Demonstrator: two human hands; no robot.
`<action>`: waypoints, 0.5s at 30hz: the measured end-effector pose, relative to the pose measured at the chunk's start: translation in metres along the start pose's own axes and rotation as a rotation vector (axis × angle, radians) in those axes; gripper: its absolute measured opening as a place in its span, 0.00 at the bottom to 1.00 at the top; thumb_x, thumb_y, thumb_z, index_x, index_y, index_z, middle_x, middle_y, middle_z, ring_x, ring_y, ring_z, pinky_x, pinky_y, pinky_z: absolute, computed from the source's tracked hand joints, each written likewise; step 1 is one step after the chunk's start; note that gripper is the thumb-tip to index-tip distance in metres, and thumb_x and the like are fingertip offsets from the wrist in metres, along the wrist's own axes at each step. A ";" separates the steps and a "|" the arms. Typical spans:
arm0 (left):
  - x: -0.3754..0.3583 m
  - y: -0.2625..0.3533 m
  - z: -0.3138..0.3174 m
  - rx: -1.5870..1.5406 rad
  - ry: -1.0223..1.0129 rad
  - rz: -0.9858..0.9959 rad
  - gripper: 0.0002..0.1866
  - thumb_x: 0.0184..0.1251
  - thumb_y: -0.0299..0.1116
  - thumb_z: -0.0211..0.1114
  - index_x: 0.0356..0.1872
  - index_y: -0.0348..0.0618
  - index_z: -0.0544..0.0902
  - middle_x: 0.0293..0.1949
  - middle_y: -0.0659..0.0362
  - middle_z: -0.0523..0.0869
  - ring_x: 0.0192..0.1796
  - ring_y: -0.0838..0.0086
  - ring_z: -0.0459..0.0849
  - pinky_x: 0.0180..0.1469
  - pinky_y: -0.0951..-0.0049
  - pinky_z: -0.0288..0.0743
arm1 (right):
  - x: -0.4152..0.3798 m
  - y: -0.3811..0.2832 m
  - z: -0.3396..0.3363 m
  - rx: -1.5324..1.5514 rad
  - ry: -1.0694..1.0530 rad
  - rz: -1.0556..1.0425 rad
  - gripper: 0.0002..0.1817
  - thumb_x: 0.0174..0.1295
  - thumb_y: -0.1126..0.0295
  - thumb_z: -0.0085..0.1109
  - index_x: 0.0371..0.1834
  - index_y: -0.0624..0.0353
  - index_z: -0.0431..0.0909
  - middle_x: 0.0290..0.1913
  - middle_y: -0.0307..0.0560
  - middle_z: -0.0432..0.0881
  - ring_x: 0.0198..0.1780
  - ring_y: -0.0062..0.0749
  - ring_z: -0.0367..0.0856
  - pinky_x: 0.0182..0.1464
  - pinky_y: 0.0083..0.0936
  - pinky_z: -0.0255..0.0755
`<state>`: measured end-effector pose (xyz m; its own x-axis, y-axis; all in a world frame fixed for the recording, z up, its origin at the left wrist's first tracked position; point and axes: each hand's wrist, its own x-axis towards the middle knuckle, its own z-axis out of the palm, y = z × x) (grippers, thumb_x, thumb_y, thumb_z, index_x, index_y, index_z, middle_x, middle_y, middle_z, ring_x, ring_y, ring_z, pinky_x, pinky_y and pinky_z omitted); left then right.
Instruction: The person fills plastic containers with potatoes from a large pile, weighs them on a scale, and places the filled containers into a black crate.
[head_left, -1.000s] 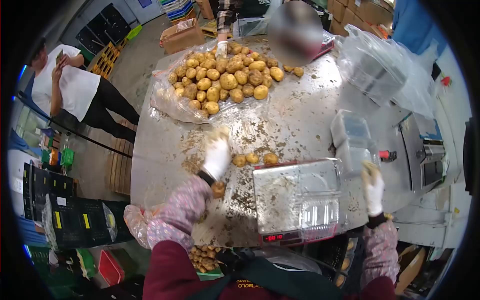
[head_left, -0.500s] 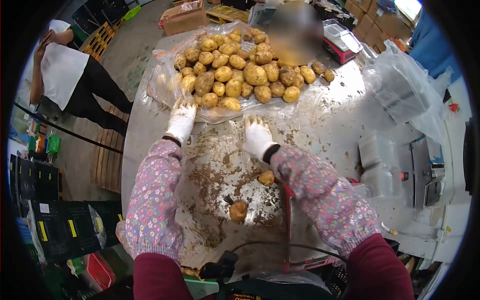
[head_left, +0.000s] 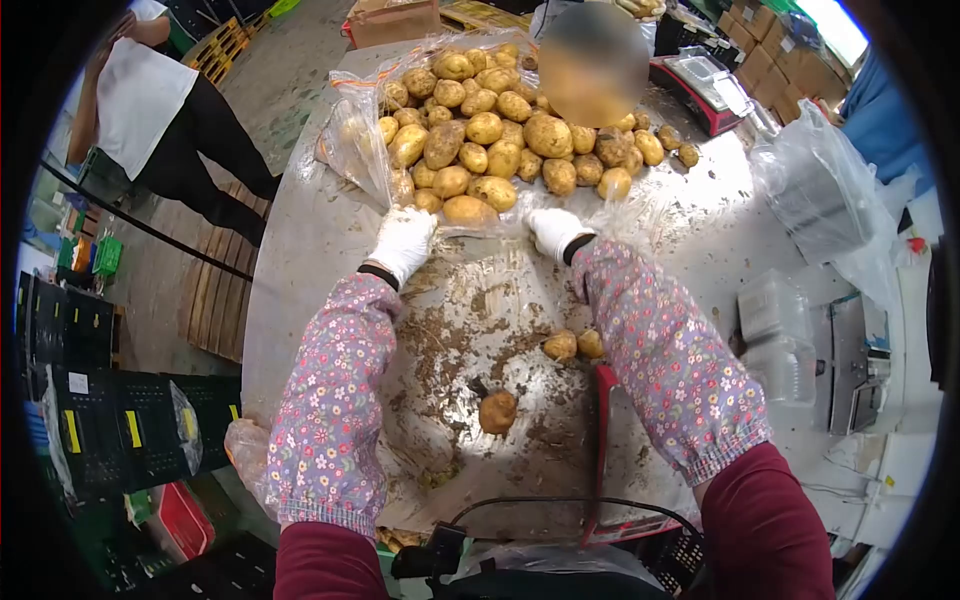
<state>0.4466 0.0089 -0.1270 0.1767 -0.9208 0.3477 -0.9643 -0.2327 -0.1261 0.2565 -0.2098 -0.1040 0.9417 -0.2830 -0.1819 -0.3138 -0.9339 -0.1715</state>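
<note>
A heap of soil-marked potatoes [head_left: 548, 136] lies on a clear plastic bag [head_left: 358, 160] at the far side of the metal table. My left hand [head_left: 405, 246], in a white glove, is closed on the bag's near edge, just below the front potatoes. Also gloved in white, my right hand [head_left: 555, 234] has its fingers curled round the film at the near edge further right. Closer to me, a loose potato [head_left: 497, 412] rests on the dirty metal, with a potato pair [head_left: 560, 346] beside my right forearm.
Brown soil smears the table [head_left: 470, 470]. A red-framed scale [head_left: 602, 450] stands by my right forearm, and another scale [head_left: 705, 90] at the back right. Clear plastic tubs [head_left: 780, 345] are stacked on the right. A person [head_left: 160, 110] stands at left near black crates [head_left: 130, 430].
Both hands have closed on the bag's near edge, my right hand moving up to it from the bare metal. The view has shifted, and a second potato now shows by my right forearm.
</note>
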 end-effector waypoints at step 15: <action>-0.028 0.254 -0.043 -0.366 0.115 -0.235 0.06 0.62 0.31 0.56 0.27 0.46 0.80 0.27 0.52 0.83 0.32 0.58 0.83 0.35 0.59 0.76 | -0.139 0.090 -0.036 -0.291 -0.242 0.020 0.09 0.54 0.72 0.57 0.35 0.58 0.86 0.38 0.58 0.86 0.45 0.52 0.85 0.47 0.41 0.78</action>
<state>0.1879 -0.0114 -0.1286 0.3965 -0.8103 0.4315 -0.9104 -0.2864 0.2987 0.1012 -0.2624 -0.0596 0.8688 -0.2748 -0.4118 -0.2519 -0.9615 0.1102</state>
